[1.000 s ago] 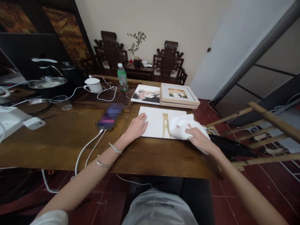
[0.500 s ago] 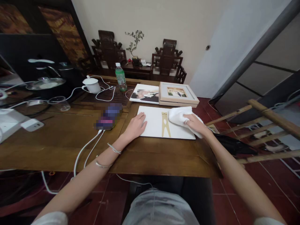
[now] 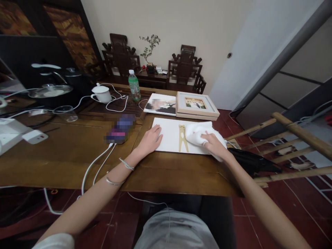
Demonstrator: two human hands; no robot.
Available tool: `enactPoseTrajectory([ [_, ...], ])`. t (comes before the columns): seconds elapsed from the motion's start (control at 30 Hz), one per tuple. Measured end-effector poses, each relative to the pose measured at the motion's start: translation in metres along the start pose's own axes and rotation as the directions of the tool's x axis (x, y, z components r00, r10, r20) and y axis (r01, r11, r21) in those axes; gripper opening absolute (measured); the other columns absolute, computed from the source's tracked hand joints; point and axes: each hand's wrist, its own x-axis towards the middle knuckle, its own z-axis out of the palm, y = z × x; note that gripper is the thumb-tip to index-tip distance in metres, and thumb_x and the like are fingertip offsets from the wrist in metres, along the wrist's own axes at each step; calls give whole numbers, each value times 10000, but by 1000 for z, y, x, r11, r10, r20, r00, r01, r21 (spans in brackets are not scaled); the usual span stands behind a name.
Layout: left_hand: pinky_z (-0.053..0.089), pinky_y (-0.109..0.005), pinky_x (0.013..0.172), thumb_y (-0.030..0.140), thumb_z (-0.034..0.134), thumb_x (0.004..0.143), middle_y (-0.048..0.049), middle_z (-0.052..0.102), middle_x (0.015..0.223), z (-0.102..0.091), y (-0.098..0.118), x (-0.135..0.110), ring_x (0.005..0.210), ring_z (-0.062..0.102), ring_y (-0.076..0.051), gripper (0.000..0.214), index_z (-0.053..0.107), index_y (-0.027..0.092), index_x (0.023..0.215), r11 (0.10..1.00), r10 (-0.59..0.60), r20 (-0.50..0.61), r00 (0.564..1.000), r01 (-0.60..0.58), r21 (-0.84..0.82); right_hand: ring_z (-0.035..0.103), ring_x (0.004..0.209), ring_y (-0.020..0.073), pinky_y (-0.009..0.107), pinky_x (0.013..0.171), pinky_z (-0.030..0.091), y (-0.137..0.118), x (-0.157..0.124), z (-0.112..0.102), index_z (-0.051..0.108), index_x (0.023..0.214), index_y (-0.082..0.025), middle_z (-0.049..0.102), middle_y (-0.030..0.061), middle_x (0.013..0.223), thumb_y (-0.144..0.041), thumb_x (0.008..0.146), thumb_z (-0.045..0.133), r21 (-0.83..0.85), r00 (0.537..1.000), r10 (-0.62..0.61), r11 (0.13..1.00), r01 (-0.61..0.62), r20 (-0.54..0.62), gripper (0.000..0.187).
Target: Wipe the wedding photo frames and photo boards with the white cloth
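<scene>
From my end: the table, and on its right the white panel. Cloth covers part of that: work looks unfinished, though I can't tell how much is done. Left hand spread at panel's left edge; right hand pinching cloth.

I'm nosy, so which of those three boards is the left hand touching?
The white board with the gold shape, under the left hand; the photo board and the framed picture lie beyond it, untouched.
</scene>
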Motion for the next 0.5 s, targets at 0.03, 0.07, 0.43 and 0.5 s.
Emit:
enactPoseTrajectory([
  [0.03, 338, -386, 1085, 222, 383, 908, -211, 492, 1324, 0, 0, 0, 1279, 426, -274, 369, 519, 29, 1192, 1000, -1, -2, 1000, 1, 6, 526, 675, 191, 426, 1041, 248, -8, -12, 1, 451, 622, -220, 586, -13, 672, -107, 605, 353, 13, 1000, -2, 1000, 2, 15, 150],
  [0.07, 344, -387, 1082, 223, 383, 908, -207, 497, 1320, 0, 0, 0, 1278, 427, -274, 365, 522, 34, 1187, 1000, -2, -5, 1000, 2, 11, 531, 683, 188, 429, 1051, 235, -17, -23, 1, 446, 625, -220, 594, -15, 690, -99, 608, 348, 25, 1000, 4, 1000, -5, 30, 157],
  [0.43, 354, -406, 1073, 220, 387, 902, -197, 488, 1328, 2, 0, 0, 1281, 423, -274, 340, 522, 63, 1172, 1000, -14, -2, 1000, 14, 20, 528, 777, 230, 329, 750, 382, -11, -7, -18, 487, 622, -206, 610, 39, 741, -202, 602, 398, 58, 979, 181, 981, -187, 93, 90],
  [0.5, 351, -405, 1075, 218, 387, 901, -196, 492, 1322, 2, -1, 0, 1282, 421, -272, 339, 521, 62, 1170, 1000, -8, -1, 1000, 8, 10, 530, 788, 235, 325, 741, 381, -1, 16, -14, 495, 626, -203, 621, 43, 755, -207, 601, 400, 81, 979, 201, 976, -203, 34, 99],
])
